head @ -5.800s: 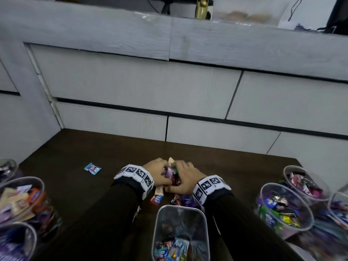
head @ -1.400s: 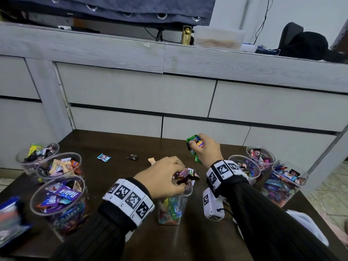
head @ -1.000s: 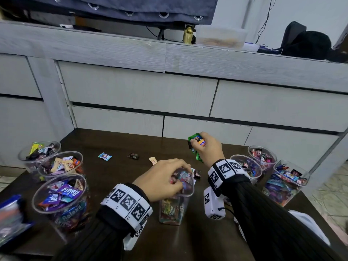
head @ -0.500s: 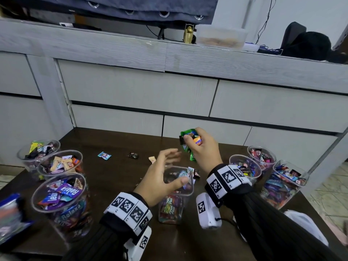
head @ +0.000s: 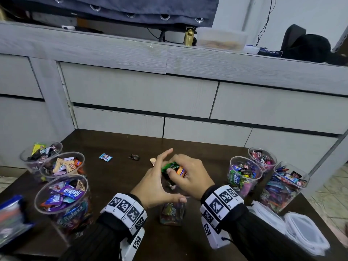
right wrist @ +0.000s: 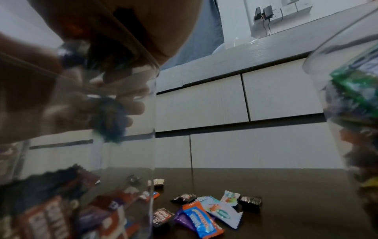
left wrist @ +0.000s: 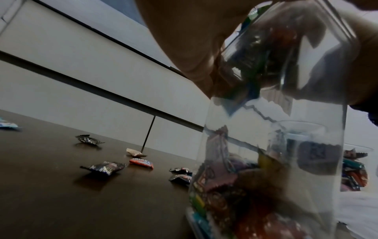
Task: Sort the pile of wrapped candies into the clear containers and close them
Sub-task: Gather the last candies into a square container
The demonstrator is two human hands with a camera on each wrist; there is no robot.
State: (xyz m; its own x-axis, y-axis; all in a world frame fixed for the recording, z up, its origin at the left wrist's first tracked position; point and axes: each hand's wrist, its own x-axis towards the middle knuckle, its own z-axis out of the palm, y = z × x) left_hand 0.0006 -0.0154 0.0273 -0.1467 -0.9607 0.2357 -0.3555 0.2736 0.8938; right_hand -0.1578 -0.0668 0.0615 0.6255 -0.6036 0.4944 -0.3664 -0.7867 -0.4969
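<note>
A square clear container [head: 172, 211] partly filled with wrapped candies stands at the table's front middle, and fills the left wrist view [left wrist: 266, 145] and the left of the right wrist view [right wrist: 81, 145]. My left hand [head: 154, 183] is open over its left rim, fingers spread and holding nothing. My right hand [head: 190, 176] hovers above the opening and grips a bunch of green and orange candies [head: 174, 167]. A dark candy [head: 171, 186] shows between the hands. Loose candies [right wrist: 204, 210] lie on the table behind the container.
Three filled clear cups [head: 62, 196] stand at the left, three more [head: 244, 176] at the right. Clear lids [head: 301, 228] lie at the front right, a blue bag [head: 11, 219] at the front left. Stray candies [head: 105, 157] lie further back. Grey drawers [head: 141, 95] close off the table's far side.
My left hand dropped its candies into the container and opened. My right hand, still gripping the green and orange candies, came down and left over the opening.
</note>
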